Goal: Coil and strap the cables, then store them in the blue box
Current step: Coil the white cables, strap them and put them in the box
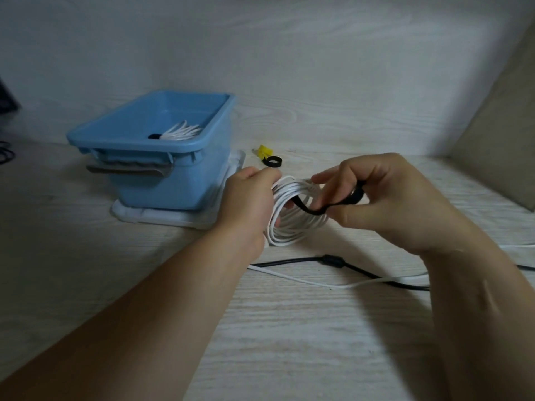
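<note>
Vantage: we look from head height, forward and down onto the bench [289, 328].
Nearness: close, wide-angle; our left hand [249, 204] and right hand [385, 198] sit mid-frame.

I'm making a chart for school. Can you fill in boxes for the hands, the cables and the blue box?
Left hand: grips the white coil
Right hand: pinches a black strap passing through the coil
Blue box: holds one strapped white bundle
On the table: loose black cable, loose white cable, spare strap ring
</note>
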